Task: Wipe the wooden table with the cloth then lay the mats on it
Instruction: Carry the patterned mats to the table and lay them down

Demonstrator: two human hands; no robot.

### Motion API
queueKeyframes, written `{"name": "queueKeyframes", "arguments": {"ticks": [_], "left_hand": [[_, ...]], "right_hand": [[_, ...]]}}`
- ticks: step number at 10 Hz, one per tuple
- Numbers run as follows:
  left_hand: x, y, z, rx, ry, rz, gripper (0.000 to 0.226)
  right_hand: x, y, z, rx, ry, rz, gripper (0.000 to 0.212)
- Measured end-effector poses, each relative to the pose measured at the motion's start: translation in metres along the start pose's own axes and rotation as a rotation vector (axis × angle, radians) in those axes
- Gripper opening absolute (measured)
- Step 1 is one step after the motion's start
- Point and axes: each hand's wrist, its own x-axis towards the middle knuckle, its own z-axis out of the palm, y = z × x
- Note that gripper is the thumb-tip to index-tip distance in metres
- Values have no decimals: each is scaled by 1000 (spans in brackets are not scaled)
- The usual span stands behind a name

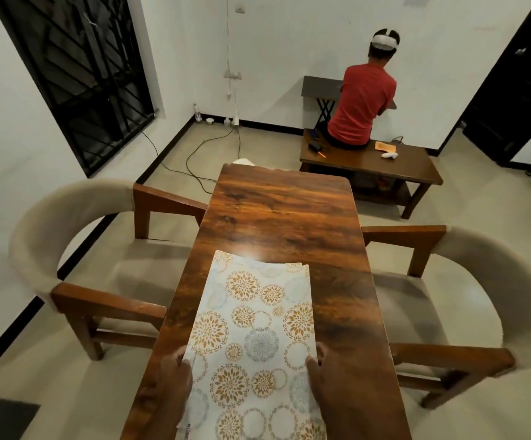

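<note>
Mats (251, 338), white with orange and grey floral circles, stacked lengthwise along the lower centre of the frame on the wooden table (283, 217), far edges fanned slightly apart near a patch of glare. Left hand (169, 385) at lower left of the stack, palm down, fingers curled over the left edge and gripping it, thumb hidden beneath. Right hand (327, 376) mirrored at lower right, fingers wrapped onto the right edge, clamped on the mats, wrist running out of the bottom of the frame. Both forearms angled inward from the bottom edge. Upper half of the tabletop bare and glossy. Cushioned armchair (77, 249) at left, a second armchair (467, 300) at right, each tucked just beside the table. In the upper right, a seated person (364, 103) in a red shirt, back turned, on a low wooden bench (394, 166). Barred dark window (77, 68) at upper left, cables trailing across the pale floor below
</note>
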Motion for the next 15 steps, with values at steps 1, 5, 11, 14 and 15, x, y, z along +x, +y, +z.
{"name": "queueKeyframes", "arguments": {"ticks": [1, 5, 11, 14, 15], "left_hand": [[9, 47, 0, 100, -56, -70, 30], [236, 78, 70, 149, 66, 110, 32], [300, 0, 142, 623, 325, 414, 54], [277, 104, 288, 217, -67, 340, 66], [257, 116, 338, 101, -184, 321, 55]], "right_hand": [[39, -15, 7, 111, 23, 13, 24], [261, -87, 85, 306, 131, -132, 22], [329, -45, 118, 318, 299, -120, 26], [357, 10, -71, 600, 429, 19, 22], [362, 50, -106, 634, 442, 78, 23]]}}
